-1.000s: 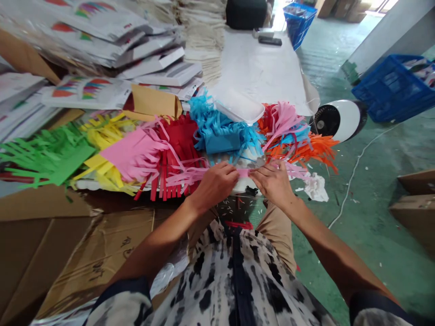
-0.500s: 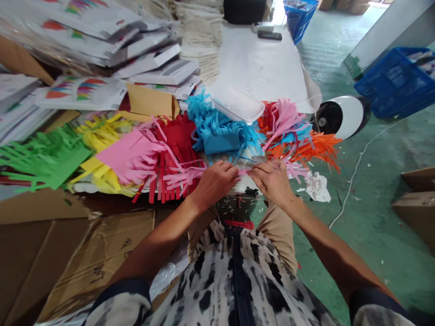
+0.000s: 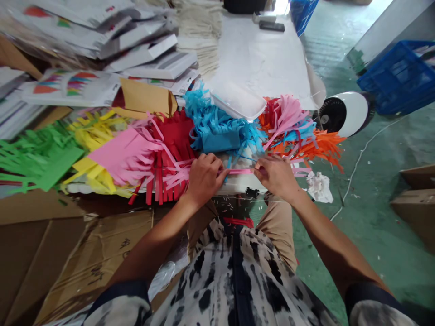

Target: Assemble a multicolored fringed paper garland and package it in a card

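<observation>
Between my hands a pink fringed paper tassel (image 3: 239, 171) is stretched level above the table's front edge, its middle twisted narrow and its fringes spreading out past both hands. My left hand (image 3: 207, 175) is closed on its left part, thumb against the fingers. My right hand (image 3: 276, 175) pinches its right part. Just beyond lies a heap of blue fringed paper (image 3: 220, 136). Red fringed paper (image 3: 175, 136) and a pink fringed sheet (image 3: 124, 151) lie to the left of my left hand. Finished-looking pink tassels (image 3: 285, 115) and orange tassels (image 3: 324, 145) lie beyond my right hand.
Yellow (image 3: 97, 167) and green fringed paper (image 3: 44, 158) lie at the far left. A white plastic tray (image 3: 239, 102) rests behind the blue heap. Printed white packages (image 3: 74, 86) are piled back left. A fan (image 3: 345, 114) and blue crate (image 3: 397, 79) stand right; a cardboard box (image 3: 84, 267) is lower left.
My hands have moved slightly apart, so a longer stretch of the twisted pink middle shows between them. Both hands still hold the tassel. The view has shifted slightly.
</observation>
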`<state>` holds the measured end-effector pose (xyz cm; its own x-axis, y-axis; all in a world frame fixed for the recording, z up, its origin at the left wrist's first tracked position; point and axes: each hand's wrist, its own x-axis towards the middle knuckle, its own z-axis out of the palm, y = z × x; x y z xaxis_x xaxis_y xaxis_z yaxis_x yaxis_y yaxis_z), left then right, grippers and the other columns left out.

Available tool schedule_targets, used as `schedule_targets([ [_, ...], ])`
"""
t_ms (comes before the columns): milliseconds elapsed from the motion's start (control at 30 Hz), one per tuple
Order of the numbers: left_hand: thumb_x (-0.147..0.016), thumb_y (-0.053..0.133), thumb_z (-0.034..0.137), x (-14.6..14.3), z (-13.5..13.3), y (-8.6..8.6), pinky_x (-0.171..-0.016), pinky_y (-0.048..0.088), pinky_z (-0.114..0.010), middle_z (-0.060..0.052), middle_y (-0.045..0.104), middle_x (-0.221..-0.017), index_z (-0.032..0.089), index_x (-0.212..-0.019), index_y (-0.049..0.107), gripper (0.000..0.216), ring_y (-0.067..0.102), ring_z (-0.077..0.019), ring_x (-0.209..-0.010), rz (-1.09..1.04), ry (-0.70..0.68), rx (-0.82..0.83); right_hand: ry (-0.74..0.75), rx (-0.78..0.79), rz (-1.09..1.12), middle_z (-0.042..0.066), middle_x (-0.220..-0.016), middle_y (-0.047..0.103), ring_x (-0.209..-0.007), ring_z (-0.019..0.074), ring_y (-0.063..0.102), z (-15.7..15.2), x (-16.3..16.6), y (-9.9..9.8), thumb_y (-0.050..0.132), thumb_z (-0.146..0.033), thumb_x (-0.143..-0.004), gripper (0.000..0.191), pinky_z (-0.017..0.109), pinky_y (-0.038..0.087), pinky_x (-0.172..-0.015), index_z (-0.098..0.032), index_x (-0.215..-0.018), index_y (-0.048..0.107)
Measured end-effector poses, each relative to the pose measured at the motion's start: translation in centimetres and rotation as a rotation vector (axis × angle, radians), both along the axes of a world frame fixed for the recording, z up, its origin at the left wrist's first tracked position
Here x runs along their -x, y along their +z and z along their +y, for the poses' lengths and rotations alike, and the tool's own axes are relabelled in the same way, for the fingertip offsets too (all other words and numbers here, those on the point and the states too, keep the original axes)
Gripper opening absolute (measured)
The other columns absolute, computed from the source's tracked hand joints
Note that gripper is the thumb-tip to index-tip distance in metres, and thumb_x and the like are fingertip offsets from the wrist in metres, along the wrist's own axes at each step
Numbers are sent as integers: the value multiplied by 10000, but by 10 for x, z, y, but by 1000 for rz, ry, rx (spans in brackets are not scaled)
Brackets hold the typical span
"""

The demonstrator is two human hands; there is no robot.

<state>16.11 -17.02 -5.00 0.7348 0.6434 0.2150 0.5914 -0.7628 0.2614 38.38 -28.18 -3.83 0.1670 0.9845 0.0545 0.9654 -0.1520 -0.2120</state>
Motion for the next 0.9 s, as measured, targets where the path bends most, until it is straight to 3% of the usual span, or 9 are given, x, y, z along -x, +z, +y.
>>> schedule_targets([
  [133,-992,680,440,-1,5,4,-783,408,-415,-91,694,-1004,201,-871,687,268,591,-291,-977,23,-13,35,-11,3,-38,85,-992,773,-1047,336,630,0,4,4,658,-291,-961,109,414,303,-798,-223,-898,714],
  [233,-997,680,400,-4,2,6,-853,418,-443,-96,730,-1109,210,-1070,723,208,602,-299,-1053,-26,-32,1,-10,-84,-130,106,-1082,764,-1097,346,602,-6,12,3,631,-305,-984,139,460,315,-870,-221,-1050,720],
  [333,-1041,606,266,-9,-7,4,-997,393,-483,-65,766,-1188,268,-1222,731,220,607,-285,-1154,-63,-212,-55,116,-139,-180,74,-1123,773,-1130,310,586,-13,19,-2,557,-222,-1031,187,497,294,-958,-247,-1117,721],
  [433,-1049,572,217,-6,-10,-3,-1010,408,-484,-46,795,-1147,275,-1189,764,245,629,-272,-1124,-42,-329,-83,178,-157,-190,31,-1116,797,-1095,279,592,-22,16,-12,520,-180,-1058,244,505,280,-978,-273,-1099,741],
  [533,-1028,592,192,10,-3,-12,-977,441,-488,-41,813,-1128,274,-1169,787,254,650,-272,-1089,-78,-278,-127,193,-244,-199,4,-1192,801,-1096,265,597,-36,-3,-22,580,-176,-1033,262,496,282,-975,-298,-1207,733],
  [633,-995,607,154,27,8,-16,-1040,437,-515,-7,830,-1066,294,-1084,811,263,662,-268,-1085,-142,-259,-193,191,-299,-213,-2,-1226,800,-1139,277,601,-51,-20,-24,613,-150,-995,326,494,285,-992,-317,-1253,720],
  [767,-912,619,123,28,11,-9,-1195,348,-583,-6,827,-1042,275,-1004,807,259,661,-285,-1129,-149,-303,-249,166,-343,-239,52,-1265,785,-1172,304,606,-53,-9,-14,608,-183,-1002,331,509,283,-1034,-270,-1307,703],
  [900,-861,639,160,17,7,5,-1239,305,-622,-49,809,-965,232,-917,787,173,658,-310,-1121,-87,-323,-241,192,-342,-169,49,-1167,801,-1103,267,620,-30,17,-13,580,-276,-1068,236,476,294,-996,-268,-1236,745],
])
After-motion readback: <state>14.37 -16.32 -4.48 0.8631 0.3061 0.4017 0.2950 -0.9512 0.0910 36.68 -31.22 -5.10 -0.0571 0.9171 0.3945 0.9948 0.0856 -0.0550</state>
